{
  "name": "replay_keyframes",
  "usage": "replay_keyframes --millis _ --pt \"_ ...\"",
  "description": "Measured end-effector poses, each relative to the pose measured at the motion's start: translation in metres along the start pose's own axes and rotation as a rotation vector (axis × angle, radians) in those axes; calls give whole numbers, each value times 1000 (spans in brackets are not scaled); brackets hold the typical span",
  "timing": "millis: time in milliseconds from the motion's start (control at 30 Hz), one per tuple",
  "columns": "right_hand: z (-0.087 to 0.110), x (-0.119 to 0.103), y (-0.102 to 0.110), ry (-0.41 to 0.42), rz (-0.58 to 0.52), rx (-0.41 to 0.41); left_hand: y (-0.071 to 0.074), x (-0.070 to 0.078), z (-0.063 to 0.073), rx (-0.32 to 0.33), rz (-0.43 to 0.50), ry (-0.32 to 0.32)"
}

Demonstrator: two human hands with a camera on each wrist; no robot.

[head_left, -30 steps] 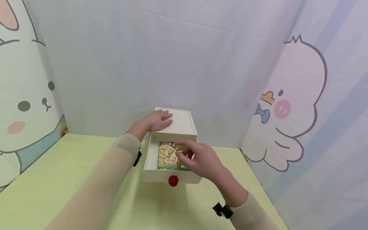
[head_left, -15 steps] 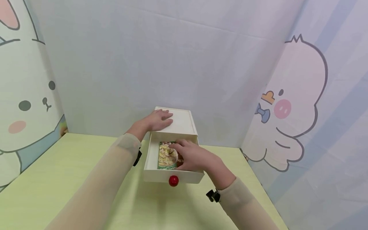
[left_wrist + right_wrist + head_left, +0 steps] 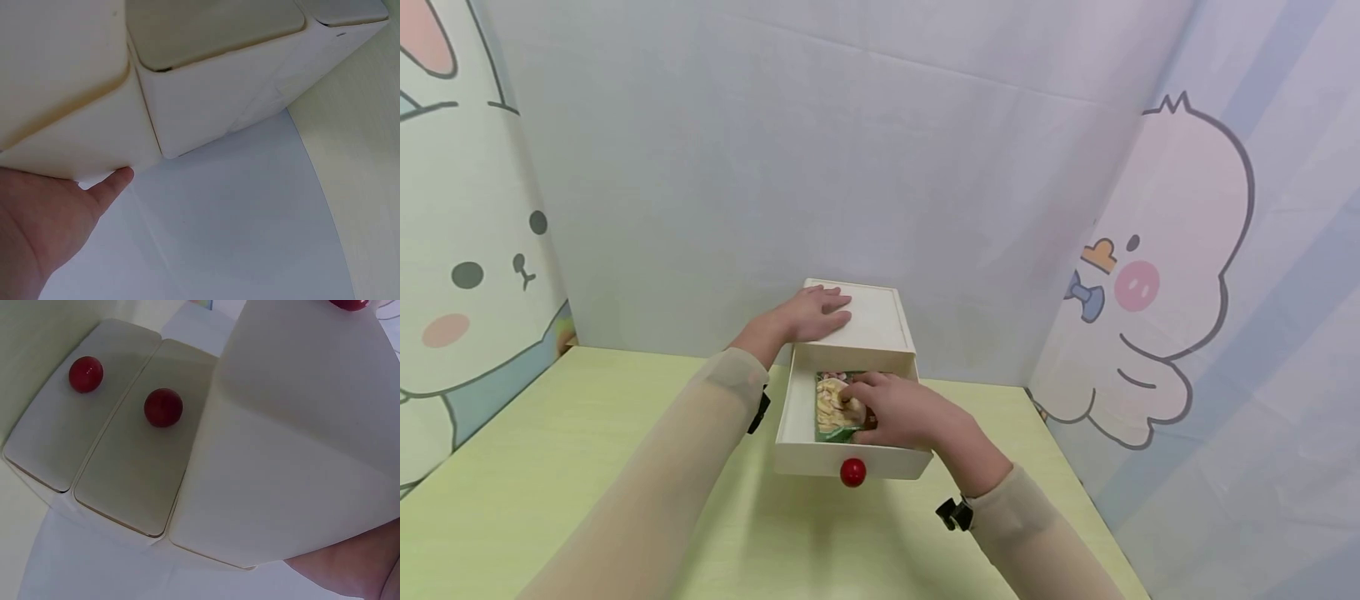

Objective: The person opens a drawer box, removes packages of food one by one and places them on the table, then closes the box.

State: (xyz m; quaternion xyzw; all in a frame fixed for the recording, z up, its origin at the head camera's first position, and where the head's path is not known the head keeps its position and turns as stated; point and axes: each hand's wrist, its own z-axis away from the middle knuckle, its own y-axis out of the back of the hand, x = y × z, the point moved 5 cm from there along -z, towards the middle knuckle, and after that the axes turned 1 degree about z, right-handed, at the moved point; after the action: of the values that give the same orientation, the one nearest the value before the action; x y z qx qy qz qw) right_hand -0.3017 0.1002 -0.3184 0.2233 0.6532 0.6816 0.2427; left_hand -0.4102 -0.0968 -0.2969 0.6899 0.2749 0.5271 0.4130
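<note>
The white drawer cabinet (image 3: 872, 321) stands against the back curtain with its top drawer (image 3: 805, 458) pulled out. My left hand (image 3: 812, 315) rests on the cabinet top with its fingers extended; in the left wrist view the left hand (image 3: 50, 219) lies along the cabinet's edge. Inside the drawer lies a green food packet (image 3: 835, 407) printed with a bowl of food. My right hand (image 3: 898, 412) reaches into the drawer and pinches the packet, which buckles under the fingers. The hand covers the packet's right part. In the right wrist view the drawer wall hides most of that hand.
A red knob (image 3: 853, 472) sticks out from the open drawer's front. Below it, the right wrist view shows a middle drawer (image 3: 131, 481) and a bottom drawer (image 3: 56, 437), both closed, with red knobs. The cabinet stands on a pale green table (image 3: 625, 417).
My right hand has lowered from above the drawer onto the packet and its fingers have drawn together. The packet has bent and shifted slightly right. The left hand has stayed in place.
</note>
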Motion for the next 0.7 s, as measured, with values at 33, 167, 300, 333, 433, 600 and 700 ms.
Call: replay_keyframes --millis 33,167,300,333,433,600,700 --pt "0 0 0 15 3 7 0 0 0 0 -1 -1" --pt "2 -1 2 92 -14 40 -1 -1 -1 -3 -5 1" --pt "4 -1 4 161 -42 82 -1 -1 -1 -2 -7 1" --pt "5 -1 5 174 -46 93 -1 -2 -2 -3 -7 1" --pt "8 -1 8 202 -50 131 -1 -2 -2 -3 -8 -2" --pt "12 -1 15 196 -67 170 -1 -3 -4 -1 4 0" --pt "16 0 21 165 -112 198 -1 -3 -4 2 6 -4"
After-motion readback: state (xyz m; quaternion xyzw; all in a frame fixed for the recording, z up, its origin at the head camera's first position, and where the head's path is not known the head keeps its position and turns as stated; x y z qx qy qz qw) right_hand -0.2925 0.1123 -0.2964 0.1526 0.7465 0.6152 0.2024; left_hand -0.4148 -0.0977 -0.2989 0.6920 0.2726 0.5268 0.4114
